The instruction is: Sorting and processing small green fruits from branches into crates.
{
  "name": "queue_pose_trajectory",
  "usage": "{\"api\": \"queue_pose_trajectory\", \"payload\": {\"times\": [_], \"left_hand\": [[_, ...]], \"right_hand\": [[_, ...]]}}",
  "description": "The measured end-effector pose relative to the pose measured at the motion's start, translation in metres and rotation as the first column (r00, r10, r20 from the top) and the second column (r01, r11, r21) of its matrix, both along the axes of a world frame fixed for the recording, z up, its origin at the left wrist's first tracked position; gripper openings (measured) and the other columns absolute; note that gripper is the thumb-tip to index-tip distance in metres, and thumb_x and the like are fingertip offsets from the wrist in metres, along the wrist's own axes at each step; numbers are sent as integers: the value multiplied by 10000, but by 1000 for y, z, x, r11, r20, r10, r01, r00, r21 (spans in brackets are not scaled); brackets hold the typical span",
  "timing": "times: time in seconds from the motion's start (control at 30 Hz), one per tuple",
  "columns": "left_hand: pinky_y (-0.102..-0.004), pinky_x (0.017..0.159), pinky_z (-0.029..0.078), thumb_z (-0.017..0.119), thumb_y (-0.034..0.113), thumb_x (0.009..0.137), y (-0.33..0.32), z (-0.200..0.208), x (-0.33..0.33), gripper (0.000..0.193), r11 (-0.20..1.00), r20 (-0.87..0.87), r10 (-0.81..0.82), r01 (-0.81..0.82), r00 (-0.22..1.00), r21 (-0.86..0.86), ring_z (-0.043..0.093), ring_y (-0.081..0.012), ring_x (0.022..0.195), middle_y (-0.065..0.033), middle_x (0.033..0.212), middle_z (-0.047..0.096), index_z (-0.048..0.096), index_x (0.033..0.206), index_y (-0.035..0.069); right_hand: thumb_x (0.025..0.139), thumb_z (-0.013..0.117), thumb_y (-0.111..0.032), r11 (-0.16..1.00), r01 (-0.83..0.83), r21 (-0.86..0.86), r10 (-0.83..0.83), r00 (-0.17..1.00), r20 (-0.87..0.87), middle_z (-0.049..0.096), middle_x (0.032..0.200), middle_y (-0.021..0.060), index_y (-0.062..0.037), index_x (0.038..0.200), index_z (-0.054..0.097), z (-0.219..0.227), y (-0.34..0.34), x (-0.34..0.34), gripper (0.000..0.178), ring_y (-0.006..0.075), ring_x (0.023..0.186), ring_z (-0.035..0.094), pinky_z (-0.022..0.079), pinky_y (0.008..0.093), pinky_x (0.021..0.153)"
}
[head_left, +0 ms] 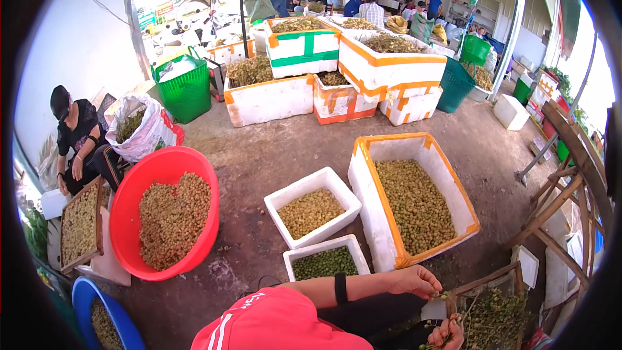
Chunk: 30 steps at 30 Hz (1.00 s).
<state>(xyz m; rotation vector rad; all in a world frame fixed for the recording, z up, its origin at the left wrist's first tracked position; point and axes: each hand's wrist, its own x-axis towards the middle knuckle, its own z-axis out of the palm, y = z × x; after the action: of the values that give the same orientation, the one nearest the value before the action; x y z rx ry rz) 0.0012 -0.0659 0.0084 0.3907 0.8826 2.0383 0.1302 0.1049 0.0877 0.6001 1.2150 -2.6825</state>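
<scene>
Left hand (414,280) pinches thin green sprig (442,297) with small buds; right hand (447,336) grips same sprig, near right, beside wooden tray (483,280).

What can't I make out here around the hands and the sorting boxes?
- Right hand: head view, cut off by the lower edge; its grip on the green sprig is unclear.
- Left hand: fingertips too small to show what they pinch.
- Small white box: near end hidden by the red cap.
</scene>
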Motion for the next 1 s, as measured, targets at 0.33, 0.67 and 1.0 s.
{"api": "queue_pose_trajectory", "payload": {"times": [0.33,0.67,1.0], "left_hand": [[-221,659,485,555,62,783,-78,5,-2,173,992,104,116,-120,988,36,601,-141,711,-89,823,614,568,945,2],[-177,638,450,498,154,845,-154,-32,6,206,882,-72,330,-334,941,-332,536,-66,708,-12,799,563,537,980,3],[-208,694,438,547,51,784,-166,-36,5,185,761,-325,215,-367,921,-535,526,-81,756,-16,837,558,542,964,8]], "right_hand": [[825,416,-97,998,-39,-41,33,991,-132,364,505,29,-58,900,469,-24,16,-7,99,109,302,274,236,274,314],[813,396,-35,973,-219,-77,201,962,-187,398,513,61,-22,889,465,-14,-10,-22,104,109,318,294,246,241,333],[805,403,-36,958,-277,-77,264,954,-142,380,503,49,-21,871,462,-12,-29,-23,90,95,323,290,235,227,341]]}}
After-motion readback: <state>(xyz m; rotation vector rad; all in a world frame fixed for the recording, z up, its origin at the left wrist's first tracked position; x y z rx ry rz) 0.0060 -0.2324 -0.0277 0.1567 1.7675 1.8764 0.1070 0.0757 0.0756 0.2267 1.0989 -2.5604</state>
